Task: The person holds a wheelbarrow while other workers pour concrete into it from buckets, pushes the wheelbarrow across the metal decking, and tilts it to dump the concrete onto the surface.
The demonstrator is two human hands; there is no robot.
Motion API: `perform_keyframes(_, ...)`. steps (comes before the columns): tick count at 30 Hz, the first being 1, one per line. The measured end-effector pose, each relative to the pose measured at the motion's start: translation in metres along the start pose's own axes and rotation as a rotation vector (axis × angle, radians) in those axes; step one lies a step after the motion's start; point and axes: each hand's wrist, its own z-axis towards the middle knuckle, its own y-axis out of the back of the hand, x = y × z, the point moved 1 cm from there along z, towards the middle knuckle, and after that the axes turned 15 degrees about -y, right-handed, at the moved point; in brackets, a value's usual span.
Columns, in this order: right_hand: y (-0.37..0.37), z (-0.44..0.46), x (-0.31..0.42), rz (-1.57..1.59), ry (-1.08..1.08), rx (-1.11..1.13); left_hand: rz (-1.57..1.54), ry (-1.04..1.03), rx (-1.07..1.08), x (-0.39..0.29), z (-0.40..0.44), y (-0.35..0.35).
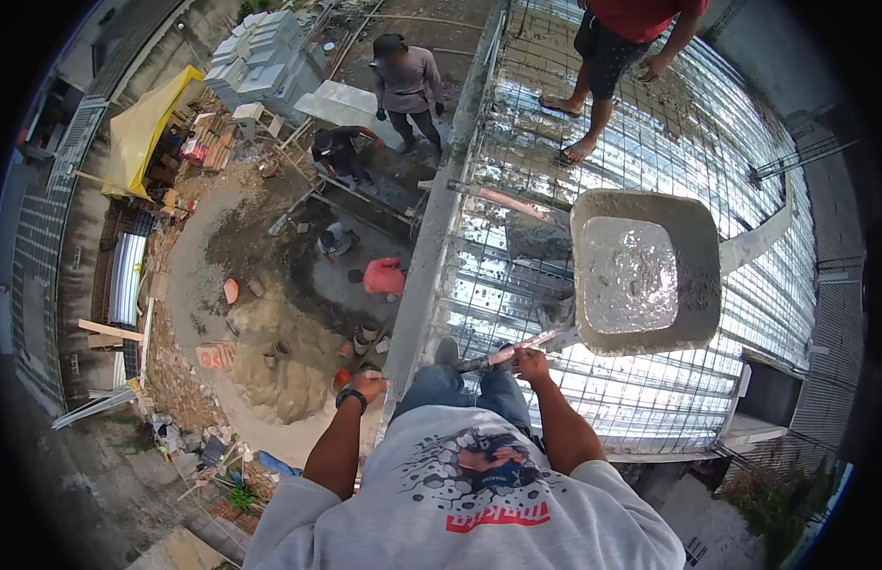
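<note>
A wheelbarrow (pixel 700 304) with a mud-caked tray stands in front of me to the right, holding wet grey concrete (pixel 640 275). My right hand (pixel 530 364) is closed around its nearer handle (pixel 502 355). The farther handle (pixel 517 201) points left over the slab edge, with no hand on it. My left hand (pixel 369 385), a dark watch on its wrist, is out to the left, apart from the wheelbarrow. Its fingers are curled together; a small pale patch shows at the fingertips, too small to name.
I stand high on metal decking (pixel 488 304) covered by a rebar grid, beside a concrete edge beam (pixel 424 275) with a drop to the left. A person in a red shirt (pixel 631 17) stands ahead. Below are several workers, a sand pile (pixel 289 356) and stacked blocks (pixel 260 62).
</note>
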Motion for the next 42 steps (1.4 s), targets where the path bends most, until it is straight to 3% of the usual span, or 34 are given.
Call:
perform_keyframes(2,-0.007,-0.010,-0.003,0.112,-0.042,0.045,0.005,-0.023,-0.029,0.039,0.019,-0.002)
perform_keyframes(8,-0.005,-0.012,-0.024,0.022,-0.168,0.120,-0.132,-0.009,-0.129,-0.001,0.031,0.017)
perform_keyframes(14,0.028,-0.013,-0.008,0.084,-0.184,0.167,-0.034,-0.186,-0.194,-0.005,0.052,-0.004)
perform_keyframes(17,0.043,-0.018,0.010,0.015,-0.110,0.055,-0.297,-0.133,-0.189,-0.010,0.040,-0.024)
perform_keyframes(19,0.046,-0.003,0.013,-0.115,-0.063,-0.015,-0.496,-0.147,-0.143,0.043,0.054,-0.052)
perform_keyframes(21,0.040,0.026,0.004,-0.319,0.218,-0.182,-0.253,-0.037,-0.076,0.021,0.024,-0.048)
perform_keyframes(22,0.038,0.015,0.019,-0.257,0.114,-0.113,-0.221,0.054,-0.021,0.007,0.006,-0.047)
perform_keyframes(23,0.040,-0.020,0.051,-0.297,0.144,-0.126,-0.187,0.147,0.022,-0.005,-0.007,-0.044)
perform_keyframes(25,0.029,-0.023,0.060,-0.308,0.203,-0.155,-0.221,0.217,0.109,0.060,0.004,-0.053)
perform_keyframes(26,0.022,-0.017,0.056,-0.279,0.210,-0.138,0.074,-0.035,0.206,0.108,0.009,-0.054)
perform_keyframes(28,0.010,-0.010,0.046,-0.275,0.184,-0.147,0.169,-0.082,0.251,0.117,0.016,-0.038)
perform_keyframes(30,0.002,-0.002,0.028,-0.238,0.168,-0.148,-0.225,0.330,0.135,0.077,-0.001,-0.014)
perform_keyframes(33,-0.005,0.004,-0.004,-0.142,0.121,-0.144,-0.186,0.331,-0.001,0.017,-0.002,0.018)
perform_keyframes(35,-0.015,0.039,-0.049,-0.141,0.177,-0.167,-0.062,0.129,0.031,0.028,0.034,0.037)
perform_keyframes(36,-0.002,0.012,-0.036,-0.126,0.042,-0.170,-0.003,0.030,0.044,0.033,0.052,0.045)
perform_keyframes(37,0.007,-0.011,-0.030,-0.112,-0.094,-0.165,-0.072,0.129,0.042,0.015,0.064,0.051)
perform_keyframes(39,0.012,-0.014,-0.041,-0.165,-0.056,-0.257,-0.086,0.086,0.014,-0.024,0.083,0.057)
perform_keyframes(42,0.009,0.021,-0.079,-0.048,-0.138,-0.163,-0.019,0.000,0.024,-0.076,0.113,0.054)
